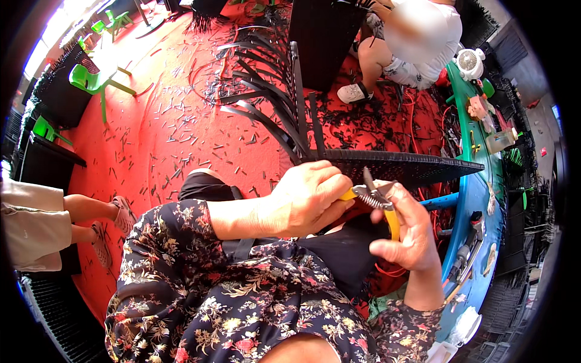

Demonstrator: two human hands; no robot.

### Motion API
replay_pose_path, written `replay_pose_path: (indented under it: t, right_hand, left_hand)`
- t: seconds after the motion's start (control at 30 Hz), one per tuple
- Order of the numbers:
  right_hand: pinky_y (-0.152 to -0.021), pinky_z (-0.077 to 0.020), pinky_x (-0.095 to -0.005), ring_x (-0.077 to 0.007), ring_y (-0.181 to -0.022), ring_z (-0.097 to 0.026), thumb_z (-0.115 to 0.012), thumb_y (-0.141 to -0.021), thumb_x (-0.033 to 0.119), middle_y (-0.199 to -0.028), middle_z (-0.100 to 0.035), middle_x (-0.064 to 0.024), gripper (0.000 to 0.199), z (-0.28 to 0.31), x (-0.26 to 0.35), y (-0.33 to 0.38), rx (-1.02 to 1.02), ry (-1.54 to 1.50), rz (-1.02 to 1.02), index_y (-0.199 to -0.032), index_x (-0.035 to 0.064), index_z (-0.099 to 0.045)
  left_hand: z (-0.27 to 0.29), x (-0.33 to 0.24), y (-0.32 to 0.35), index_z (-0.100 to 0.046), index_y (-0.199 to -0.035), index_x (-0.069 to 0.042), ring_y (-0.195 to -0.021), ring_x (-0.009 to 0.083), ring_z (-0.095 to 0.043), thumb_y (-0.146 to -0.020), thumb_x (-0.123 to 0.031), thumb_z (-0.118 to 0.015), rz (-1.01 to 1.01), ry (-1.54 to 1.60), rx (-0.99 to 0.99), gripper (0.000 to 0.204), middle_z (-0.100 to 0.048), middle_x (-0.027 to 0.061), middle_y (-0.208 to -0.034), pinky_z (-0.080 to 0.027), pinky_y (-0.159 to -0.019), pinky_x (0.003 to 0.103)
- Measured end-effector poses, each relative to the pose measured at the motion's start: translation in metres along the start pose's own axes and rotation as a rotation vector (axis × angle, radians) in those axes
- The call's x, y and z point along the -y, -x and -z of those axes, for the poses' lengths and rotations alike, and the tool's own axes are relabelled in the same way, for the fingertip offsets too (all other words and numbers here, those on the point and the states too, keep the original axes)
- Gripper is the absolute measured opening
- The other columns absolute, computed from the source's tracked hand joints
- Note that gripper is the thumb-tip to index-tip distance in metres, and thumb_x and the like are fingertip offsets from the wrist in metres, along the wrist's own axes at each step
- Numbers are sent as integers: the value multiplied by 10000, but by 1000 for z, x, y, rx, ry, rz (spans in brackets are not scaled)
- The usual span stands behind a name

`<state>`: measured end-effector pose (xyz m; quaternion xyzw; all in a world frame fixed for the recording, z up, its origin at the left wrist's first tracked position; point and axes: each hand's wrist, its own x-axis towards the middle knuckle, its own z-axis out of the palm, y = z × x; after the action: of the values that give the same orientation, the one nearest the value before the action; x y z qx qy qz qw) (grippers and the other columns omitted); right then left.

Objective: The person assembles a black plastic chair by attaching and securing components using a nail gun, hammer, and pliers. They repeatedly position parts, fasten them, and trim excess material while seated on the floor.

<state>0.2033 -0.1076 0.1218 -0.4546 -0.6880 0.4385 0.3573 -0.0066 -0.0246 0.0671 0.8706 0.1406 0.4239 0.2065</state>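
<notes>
My right hand (pixel 411 227) is closed around a pair of yellow-handled pruning shears (pixel 393 221). Their metal blades point up and stand apart, with a coil spring showing between the spread handles. One handle's yellow end reaches the fingers of my left hand (pixel 308 199); whether they touch it I cannot tell. That left hand is closed, back upward, and what it grips is hidden. Just beyond both hands lies the edge of a black woven panel (pixel 405 166). Long black flat strips (pixel 266 97) fan out from its left end, away from me.
Black offcuts (pixel 181 121) litter the red floor covering (pixel 163 157). At right a blue-green table (pixel 466 199) bears a white fan (pixel 469 62), a jar (pixel 501 140) and tools. A person (pixel 411 42) sits ahead; another stands at left (pixel 36 224). A green chair (pixel 91 80) stands far left.
</notes>
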Motion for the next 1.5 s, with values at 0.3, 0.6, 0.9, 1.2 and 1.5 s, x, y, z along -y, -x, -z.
replay_pose_path:
  t: [0.3, 0.6, 0.9, 1.2, 1.5]
  right_hand:
    - [-1023, -361, -352, -236, -1186, -496, -869, -582, 383, -1233, -514, -133, 1026, -41, -62, 25, -206, -607, -25, -1369, -34, -360]
    - [-813, -478, -384, -318, -896, -607, -807, -610, 491, -987, -598, -159, 831, 40, -38, -9, -260, 777, 27, -1220, -4, -534]
    - [-703, -458, -404, -288, -772, -579, -832, -549, 446, -816, -556, -106, 703, 51, -35, -42, -22, 1185, 72, -1103, 76, -609]
    - [-716, -432, -394, -275, -781, -559, -820, -548, 471, -818, -537, -96, 741, 47, -31, -55, 95, 1209, 121, -1125, 57, -604]
    - [-694, -404, -380, -244, -770, -546, -819, -526, 492, -801, -535, -75, 720, 49, -33, -67, 121, 1349, 253, -1107, 109, -631]
  left_hand:
    - [-26, 4, -16, -586, -1016, -4, -735, 306, -581, -751, -181, -721, -76, 234, 92, 346, -567, 112, -803, -484, -659, 395]
    - [12, 62, -20, -528, -1142, 30, -1127, 364, -484, -689, -97, -702, 271, -521, 95, 502, -509, 187, -1203, -387, -981, 447]
    - [15, 60, -15, -598, -913, -44, -847, 269, -572, -709, -28, -690, 293, -244, 41, 224, -603, 59, -816, -382, -891, 381]
    - [11, 57, -10, -563, -816, -75, -807, 207, -583, -747, 7, -645, 186, -102, -50, 135, -606, 29, -812, -349, -897, 348]
    - [9, 55, 0, -562, -833, -81, -864, 193, -602, -757, 26, -612, 131, -80, -66, 141, -614, 22, -836, -329, -941, 389]
